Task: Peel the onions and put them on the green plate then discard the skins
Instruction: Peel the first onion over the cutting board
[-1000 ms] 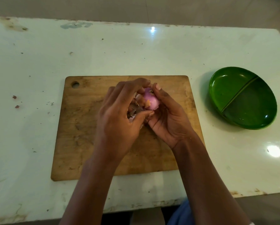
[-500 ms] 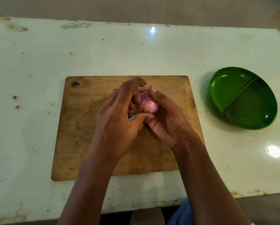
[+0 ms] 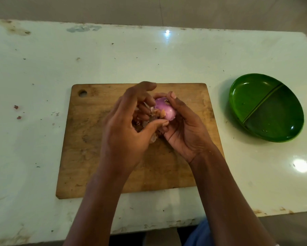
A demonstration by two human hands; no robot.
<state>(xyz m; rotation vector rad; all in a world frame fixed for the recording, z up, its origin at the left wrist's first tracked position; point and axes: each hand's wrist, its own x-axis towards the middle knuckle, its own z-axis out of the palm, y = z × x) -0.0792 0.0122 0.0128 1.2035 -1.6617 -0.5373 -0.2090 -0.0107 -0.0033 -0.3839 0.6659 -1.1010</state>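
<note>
A small purple onion [image 3: 165, 110] is cupped in my right hand [image 3: 186, 132] above the middle of the wooden cutting board [image 3: 88, 148]. Its top face is smooth and bare, with a brown root end by my right thumb. My left hand [image 3: 126, 132] pinches loose papery onion skins [image 3: 151, 112] at the onion's left side, thumb under them. More skin scraps sit under my left palm, mostly hidden. The green divided plate [image 3: 266, 107] lies to the right of the board with nothing in it.
The board lies on a pale, stained tabletop [image 3: 42, 68] whose front edge runs just below the board. A few small reddish skin bits [image 3: 15, 107] lie on the table at far left. A blue cloth [image 3: 197, 235] shows below the table edge.
My left fingers have drawn back to the left, pulling skin off the onion. More of the purple surface shows now, and the onion has turned a little in my right hand.
</note>
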